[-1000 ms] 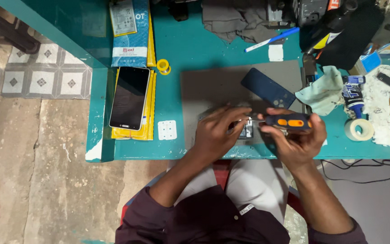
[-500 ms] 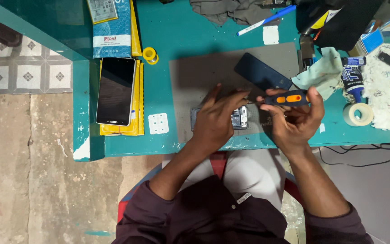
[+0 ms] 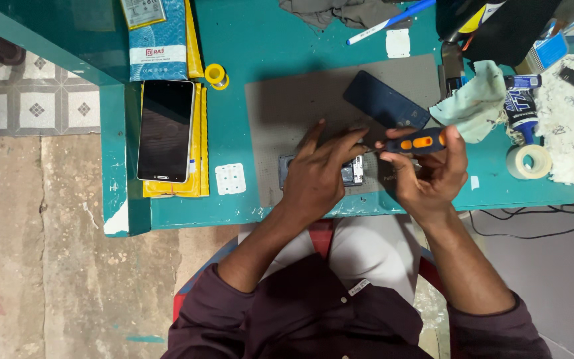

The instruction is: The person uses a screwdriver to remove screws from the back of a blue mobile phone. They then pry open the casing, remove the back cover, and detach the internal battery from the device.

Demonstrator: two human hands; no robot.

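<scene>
An opened phone [image 3: 352, 171] lies on the grey work mat [image 3: 287, 100] near the table's front edge, mostly covered by my left hand [image 3: 319, 174], whose fingers press on it. My right hand [image 3: 433, 169] grips a black and orange screwdriver [image 3: 412, 142] held nearly level, its tip pointing left toward my left fingertips over the phone. A dark blue back cover [image 3: 385, 101] lies on the mat just beyond the screwdriver.
A black smartphone [image 3: 165, 130] rests on yellow packets [image 3: 199, 163] at the left of the teal table [image 3: 247, 40]. A small yellow tape reel [image 3: 216, 74], white square part [image 3: 230, 179], pale cloth [image 3: 476, 100], tape roll [image 3: 530, 161], glue tube [image 3: 518, 110] and blue pen [image 3: 388, 21] lie around.
The view has shifted so the table sits slightly higher and further right. My hands stay over the opened phone, the screwdriver still at its edge, my left fingers spread a little more.
</scene>
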